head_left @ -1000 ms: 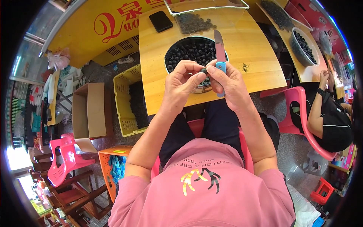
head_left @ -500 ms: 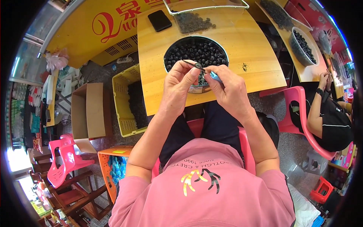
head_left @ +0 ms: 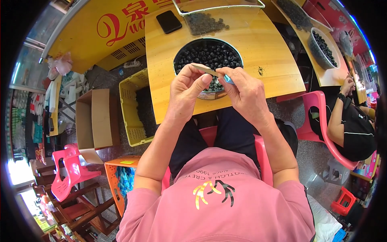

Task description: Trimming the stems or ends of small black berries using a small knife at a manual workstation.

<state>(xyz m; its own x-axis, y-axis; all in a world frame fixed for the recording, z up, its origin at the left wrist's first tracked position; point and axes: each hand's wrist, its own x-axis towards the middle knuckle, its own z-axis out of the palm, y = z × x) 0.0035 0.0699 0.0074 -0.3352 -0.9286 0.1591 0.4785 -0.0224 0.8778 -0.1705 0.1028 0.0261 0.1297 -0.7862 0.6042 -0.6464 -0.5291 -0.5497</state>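
My right hand [head_left: 246, 89] is closed round the light-blue handle [head_left: 228, 79] of a small knife. The knife's thin blade [head_left: 206, 70] points left and lies across the fingertips of my left hand [head_left: 188, 86]. The fingers of that hand are bent, with thumb and fingertips close together; whatever they pinch is hidden. Both hands are above the near rim of a round tub [head_left: 242, 60]. Many small dark round pieces [head_left: 213, 54], like berries or beads, fill it, and greenish ones show at its near side.
On the wooden table [head_left: 278, 60] are a black phone [head_left: 169, 21], a clear tray [head_left: 209, 25] of dark pieces and some crumbs [head_left: 260, 71]. A yellow crate [head_left: 128, 109] and a cardboard box [head_left: 96, 121] stand left. At right another person [head_left: 348, 121] sits near a bowl [head_left: 318, 56].
The knife blade has turned, so its flat side now shows more. A dark round piece seen at my left fingertips before is no longer visible there.
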